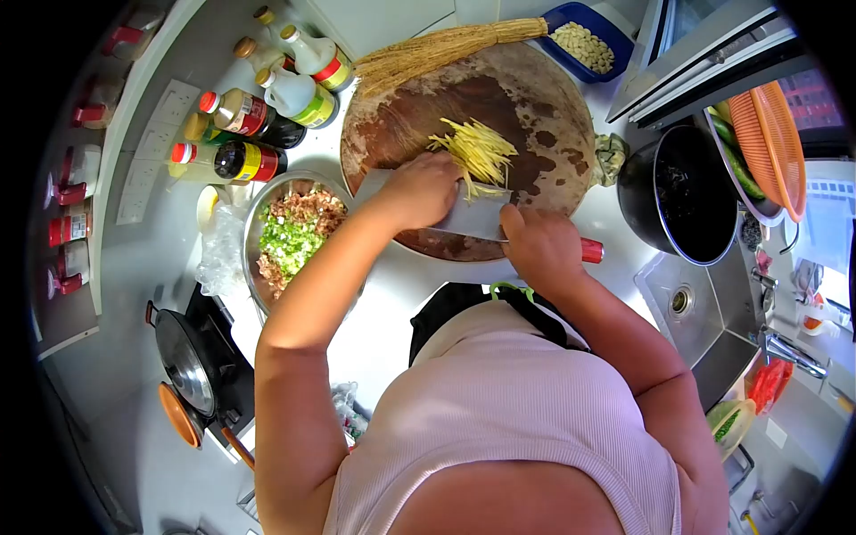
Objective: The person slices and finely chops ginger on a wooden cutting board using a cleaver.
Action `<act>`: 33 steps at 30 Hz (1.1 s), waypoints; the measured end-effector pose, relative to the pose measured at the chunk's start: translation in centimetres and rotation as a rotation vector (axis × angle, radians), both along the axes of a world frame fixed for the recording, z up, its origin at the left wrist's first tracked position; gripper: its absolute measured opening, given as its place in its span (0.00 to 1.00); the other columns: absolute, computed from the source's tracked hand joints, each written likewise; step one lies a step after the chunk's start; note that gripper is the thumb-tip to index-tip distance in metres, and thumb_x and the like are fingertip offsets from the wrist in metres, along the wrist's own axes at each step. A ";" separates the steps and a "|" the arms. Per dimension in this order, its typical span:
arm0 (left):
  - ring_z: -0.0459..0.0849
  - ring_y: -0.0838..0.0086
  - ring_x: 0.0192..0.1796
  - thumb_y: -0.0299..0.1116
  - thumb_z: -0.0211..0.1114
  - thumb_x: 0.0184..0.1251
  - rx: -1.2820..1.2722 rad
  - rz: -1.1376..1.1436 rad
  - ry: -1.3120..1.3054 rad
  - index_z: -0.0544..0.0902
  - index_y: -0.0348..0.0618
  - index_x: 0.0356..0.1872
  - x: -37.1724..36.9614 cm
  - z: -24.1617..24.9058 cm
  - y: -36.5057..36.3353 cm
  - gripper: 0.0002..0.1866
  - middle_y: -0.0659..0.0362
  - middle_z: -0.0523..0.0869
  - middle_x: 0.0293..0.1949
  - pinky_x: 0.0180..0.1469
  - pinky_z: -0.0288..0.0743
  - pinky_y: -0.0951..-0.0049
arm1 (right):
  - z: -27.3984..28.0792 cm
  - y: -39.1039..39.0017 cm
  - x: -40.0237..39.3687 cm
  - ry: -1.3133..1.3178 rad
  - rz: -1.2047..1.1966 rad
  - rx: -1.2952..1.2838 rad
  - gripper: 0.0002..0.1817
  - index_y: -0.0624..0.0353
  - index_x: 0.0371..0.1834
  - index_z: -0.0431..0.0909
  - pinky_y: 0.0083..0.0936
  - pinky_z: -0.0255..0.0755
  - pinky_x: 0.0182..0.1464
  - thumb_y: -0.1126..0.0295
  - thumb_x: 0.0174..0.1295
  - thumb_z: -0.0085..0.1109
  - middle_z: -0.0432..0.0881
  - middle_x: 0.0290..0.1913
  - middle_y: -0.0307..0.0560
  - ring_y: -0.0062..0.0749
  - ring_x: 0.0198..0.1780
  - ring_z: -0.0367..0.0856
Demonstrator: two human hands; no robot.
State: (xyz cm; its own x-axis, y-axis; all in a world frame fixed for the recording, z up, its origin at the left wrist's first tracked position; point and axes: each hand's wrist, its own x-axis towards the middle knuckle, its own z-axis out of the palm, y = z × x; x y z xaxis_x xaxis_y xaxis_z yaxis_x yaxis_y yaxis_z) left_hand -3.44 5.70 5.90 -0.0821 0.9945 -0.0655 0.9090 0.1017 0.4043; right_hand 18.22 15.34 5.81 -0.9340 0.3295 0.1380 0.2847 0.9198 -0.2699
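A round wooden chopping board [553,116] lies in front of me with a heap of thin yellow strips [481,152], like shredded ginger. My right hand [542,247] is closed around the handle of a cleaver [473,218]; the red handle end sticks out to the right. The broad blade lies low over the near part of the board, with a few strips at its upper edge. My left hand [423,189] reaches across the blade, its fingers curled together against the left side of the heap. What those fingers hold, if anything, is hidden.
Left stands a steel bowl [252,254] of minced meat and chopped green onion [292,236], near several sauce bottles [259,116]. A straw brush [446,53] and a blue tray [562,20] of pale nuts or beans border the board. A black pot [637,201] and sink [660,285] are right.
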 end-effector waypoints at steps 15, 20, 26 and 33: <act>0.79 0.49 0.55 0.20 0.57 0.52 0.126 -0.017 -0.230 0.83 0.30 0.42 0.7 -1.1 1.9 0.15 0.43 0.83 0.47 0.58 0.73 0.55 | 0.3 -1.3 -0.7 0.106 0.074 0.040 0.07 0.54 0.30 0.70 0.38 0.71 0.27 0.73 0.51 0.58 0.75 0.23 0.42 0.40 0.25 0.79; 0.79 0.49 0.55 0.17 0.57 0.50 0.017 -0.069 -0.268 0.85 0.40 0.44 1.6 3.2 -0.4 0.19 0.46 0.83 0.47 0.58 0.73 0.55 | 0.5 -1.1 -0.2 0.103 0.078 0.044 0.07 0.53 0.29 0.70 0.36 0.71 0.28 0.73 0.50 0.58 0.73 0.23 0.41 0.39 0.25 0.79; 0.81 0.46 0.55 0.17 0.56 0.54 -0.057 -0.016 -0.122 0.84 0.33 0.45 -0.9 -1.9 3.7 0.17 0.42 0.84 0.49 0.59 0.75 0.57 | 1.2 -1.1 0.0 0.109 0.117 0.039 0.06 0.53 0.28 0.70 0.36 0.71 0.30 0.72 0.49 0.58 0.74 0.23 0.40 0.39 0.27 0.78; 0.80 0.52 0.55 0.23 0.61 0.65 0.216 -0.062 -0.139 0.82 0.44 0.53 -7.9 1.3 5.6 0.16 0.49 0.81 0.52 0.58 0.75 0.60 | 1.5 1.6 4.9 0.141 0.077 -0.024 0.08 0.52 0.28 0.73 0.37 0.73 0.33 0.72 0.46 0.62 0.77 0.25 0.41 0.40 0.28 0.80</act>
State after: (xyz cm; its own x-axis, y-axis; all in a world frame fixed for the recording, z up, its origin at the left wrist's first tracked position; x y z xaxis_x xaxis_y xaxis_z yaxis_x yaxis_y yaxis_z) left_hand -11.31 11.35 7.23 -0.0257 0.9895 0.1420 0.8450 -0.0544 0.5320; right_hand 23.10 16.92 7.34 -0.9284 0.2628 0.2626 0.1716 0.9303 -0.3243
